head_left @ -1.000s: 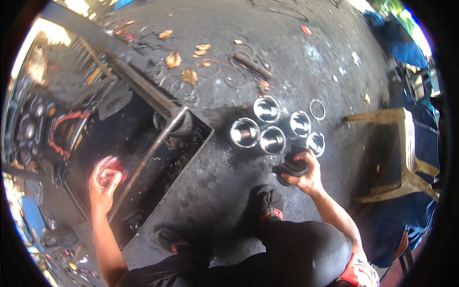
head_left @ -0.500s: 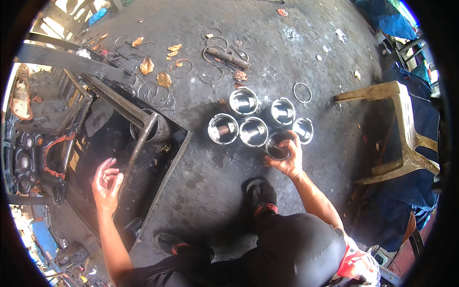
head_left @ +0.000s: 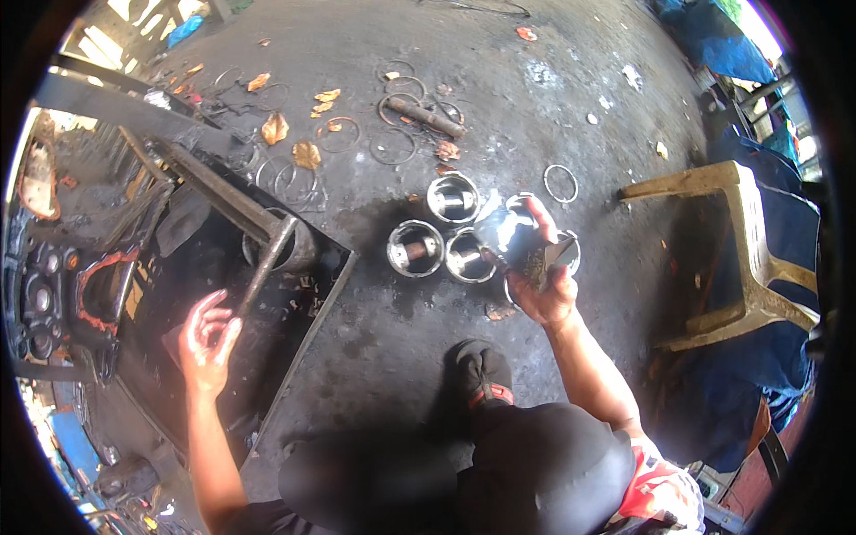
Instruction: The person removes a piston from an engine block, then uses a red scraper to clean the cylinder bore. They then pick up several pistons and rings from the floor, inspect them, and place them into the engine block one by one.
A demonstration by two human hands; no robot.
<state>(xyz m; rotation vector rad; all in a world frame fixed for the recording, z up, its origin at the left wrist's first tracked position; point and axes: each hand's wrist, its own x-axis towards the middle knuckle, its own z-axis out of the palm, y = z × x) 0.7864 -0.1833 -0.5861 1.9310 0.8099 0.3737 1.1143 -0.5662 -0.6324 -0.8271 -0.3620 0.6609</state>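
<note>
My right hand [head_left: 551, 301] grips a piston [head_left: 515, 234] and holds it tilted above the other pistons, its shiny metal catching the light. Just left of it, a piston [head_left: 453, 198], another piston [head_left: 415, 249] and a third piston [head_left: 467, 255] stand open end up on the floor. Others lie partly hidden behind the held one and my fingers. On the other side, my left hand [head_left: 209, 343] hovers with curled but parted fingers, holding nothing. It is beside the metal bar [head_left: 267, 267] over a black tray [head_left: 303, 343]; whether it touches the bar I cannot tell.
Several thin rings [head_left: 392, 145] and a metal rod [head_left: 426, 117] lie farther off among dry leaves [head_left: 274, 128]. One ring [head_left: 561, 184] sits beyond the pistons. A worn plastic stool [head_left: 749, 259] lies on its side at right. A greasy engine part [head_left: 45, 299] is at far left.
My right hand has raised the piston off the floor and tilted it. My left hand has shifted slightly right, nearer the bar. My left leg has moved and is blurred.
</note>
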